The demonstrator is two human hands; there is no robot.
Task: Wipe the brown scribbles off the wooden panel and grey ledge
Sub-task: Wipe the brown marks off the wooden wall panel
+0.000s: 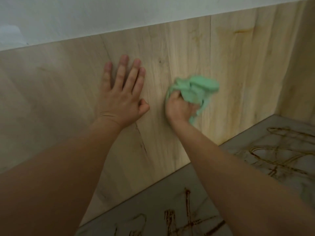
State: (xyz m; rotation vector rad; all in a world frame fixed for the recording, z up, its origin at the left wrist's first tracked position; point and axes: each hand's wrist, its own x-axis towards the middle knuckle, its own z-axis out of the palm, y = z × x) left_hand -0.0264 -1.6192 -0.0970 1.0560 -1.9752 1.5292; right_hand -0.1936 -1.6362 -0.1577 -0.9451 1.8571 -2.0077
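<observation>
- Two bare forearms reach in from the bottom edge. The left comes from the lower left, and the right crosses over the grey ledge [150, 198].
- Two clusters of brown scribbles lie on that ledge. One, of dark crossed strokes [186, 217], sits at the bottom edge just left of the right forearm. The other, of loops and lines [279, 155], lies further right, near the corner.
- The right forearm covers the stretch of ledge between the two clusters.
- One wooden panel [59, 99] rises from the back of the ledge. A thin vertical seam [210, 65] runs down it, just right of the cloth.
- One left hand [121, 94] lies flat against the panel, fingers straight and slightly spread, thumb bent in at the side, holding nothing.
- One right hand [179, 109] sits near it on the right, not touching it. It is curled into a fist gripping one bunched green cloth [198, 88].
- The cloth bulges above and to the right of the knuckles, against the panel, and a tail of it hangs down beside the wrist. Its edges are blurred.
- Faint yellowish-brown streaks tint the panel up and to the right of the cloth. The clearest is a short mark [242, 31] near the top edge, well apart from the right hand.
- One side face of wood [300, 68] meets the panel at the right-hand corner.
- One white wall [85, 16] runs above the panel's top edge.
</observation>
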